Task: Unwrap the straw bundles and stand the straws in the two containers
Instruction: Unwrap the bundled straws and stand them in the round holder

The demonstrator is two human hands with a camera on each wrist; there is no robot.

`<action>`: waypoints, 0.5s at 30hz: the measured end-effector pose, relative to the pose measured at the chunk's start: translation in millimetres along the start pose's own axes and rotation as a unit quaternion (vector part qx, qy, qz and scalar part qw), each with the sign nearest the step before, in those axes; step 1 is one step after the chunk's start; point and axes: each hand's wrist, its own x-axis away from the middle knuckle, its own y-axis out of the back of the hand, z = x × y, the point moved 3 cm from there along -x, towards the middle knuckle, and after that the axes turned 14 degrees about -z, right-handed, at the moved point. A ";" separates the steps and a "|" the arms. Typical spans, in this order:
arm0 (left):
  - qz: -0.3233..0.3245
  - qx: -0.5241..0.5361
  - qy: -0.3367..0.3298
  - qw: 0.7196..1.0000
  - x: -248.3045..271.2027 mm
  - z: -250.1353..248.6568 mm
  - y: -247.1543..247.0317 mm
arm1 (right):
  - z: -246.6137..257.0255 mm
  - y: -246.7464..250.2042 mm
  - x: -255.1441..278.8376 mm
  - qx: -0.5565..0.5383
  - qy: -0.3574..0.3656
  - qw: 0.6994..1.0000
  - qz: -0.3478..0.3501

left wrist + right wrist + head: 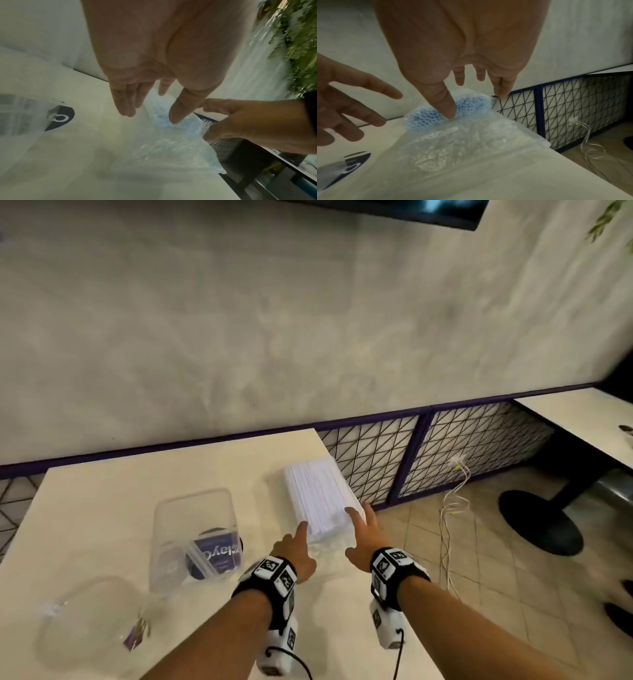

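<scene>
A bundle of white straws (pixel 320 494) in clear plastic wrap lies near the table's right edge. Seen from the right wrist, its open straw ends (pixel 471 106) look pale blue through the wrap. Loose crinkled wrap (pixel 462 142) trails toward me. My left hand (pixel 298 539) reaches toward the bundle's near left corner with straight fingers and holds nothing; the left wrist view shows the same hand (pixel 150 116). My right hand (pixel 359 522) is spread over the near right corner, its thumb (pixel 448 108) by the straw ends. Two clear containers (pixel 195 529) (pixel 89 618) stand to the left.
The cream table (pixel 113 501) ends just right of the bundle. Beyond that edge are a black lattice panel (pixel 373 460), white cables (pixel 452 508) on the tiled floor, and a second table's round black base (pixel 541 522). A plastered wall runs behind.
</scene>
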 end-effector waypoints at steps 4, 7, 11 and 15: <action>0.044 0.010 0.006 0.999 -5.8 0.2 -1.1 | -6.1 2.4 -4.0 0.001 -0.006 1.000 0.011; 0.063 0.004 -0.010 0.998 -6.0 -2.5 -2.6 | -10.9 3.8 -9.7 -0.009 0.012 1.000 0.007; -0.005 0.048 -0.029 0.998 -7.8 -4.0 -0.4 | -14.6 10.7 -16.2 -0.040 0.025 0.998 -0.030; -0.137 0.118 -0.080 0.980 1.5 -16.0 14.0 | -6.7 42.5 -18.2 -0.027 0.065 0.987 -0.142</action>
